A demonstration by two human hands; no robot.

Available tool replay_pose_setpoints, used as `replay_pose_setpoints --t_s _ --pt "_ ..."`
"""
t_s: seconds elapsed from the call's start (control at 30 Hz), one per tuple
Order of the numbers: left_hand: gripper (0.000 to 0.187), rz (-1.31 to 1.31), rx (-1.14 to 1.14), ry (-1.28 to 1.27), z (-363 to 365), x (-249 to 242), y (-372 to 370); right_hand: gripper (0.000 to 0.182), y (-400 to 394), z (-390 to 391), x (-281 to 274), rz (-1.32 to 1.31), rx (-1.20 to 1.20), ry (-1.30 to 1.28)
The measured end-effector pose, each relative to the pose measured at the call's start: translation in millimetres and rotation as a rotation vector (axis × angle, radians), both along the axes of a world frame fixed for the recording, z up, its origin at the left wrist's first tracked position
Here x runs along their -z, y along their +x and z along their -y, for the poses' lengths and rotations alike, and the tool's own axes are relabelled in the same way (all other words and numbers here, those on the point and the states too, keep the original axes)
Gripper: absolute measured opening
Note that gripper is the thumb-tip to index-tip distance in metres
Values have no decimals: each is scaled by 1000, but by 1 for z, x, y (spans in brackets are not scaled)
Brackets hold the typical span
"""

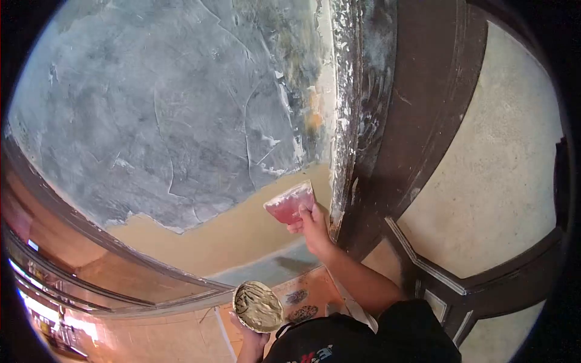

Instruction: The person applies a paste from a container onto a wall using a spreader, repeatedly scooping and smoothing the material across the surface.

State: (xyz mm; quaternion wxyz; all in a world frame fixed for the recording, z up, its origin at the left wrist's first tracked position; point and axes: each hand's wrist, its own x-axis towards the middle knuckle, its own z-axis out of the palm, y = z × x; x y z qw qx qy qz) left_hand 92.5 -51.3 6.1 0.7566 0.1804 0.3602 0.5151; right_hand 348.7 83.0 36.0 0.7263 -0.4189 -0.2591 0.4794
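In my right hand is a red putty spreader, its wide edge smeared with pale filler. The spreader lies at or very near the wall's lower tan band, just below the rough grey coating; contact is not clear. Low in the view, my left hand supports a round bowl from beneath. Thick, ridged beige putty fills it. Part of the left hand is hidden behind the bowl.
A dark wooden frame with pale panels stands to the right. White-spattered trim borders the grey wall. Below are orange floor tiles and two dark patterned shapes near my body. Bright openings show at lower left.
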Motion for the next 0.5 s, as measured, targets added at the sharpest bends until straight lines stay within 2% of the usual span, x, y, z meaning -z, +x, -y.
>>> replay_pose_setpoints --t_s 0.07,0.13,0.17,0.27,0.3,0.4,0.47,0.5 --pt "83 51 7 27 -3 4 -4 31 -8 16 27 -2 16 -10" --pt "84 48 21 48 -5 7 -9 30 -15 31 39 -5 6 -166" --pt "84 48 10 55 -6 8 -10 30 -14 28 33 -2 8 -163" --pt "82 69 -13 -9 -4 2 -15 30 -7 10 -3 -8 93 111" --pt "82 57 -7 -7 -5 0 -15 30 -5 8 -23 -7 95 118" --pt "81 69 15 31 -5 -2 -19 30 7 -5 4 -94 110 26" --pt "80 94 26 67 -6 -3 -21 30 -1 14 44 -122 131 2" --pt "79 96 -3 63 -6 -4 -22 30 -3 27 61 -105 106 -147"
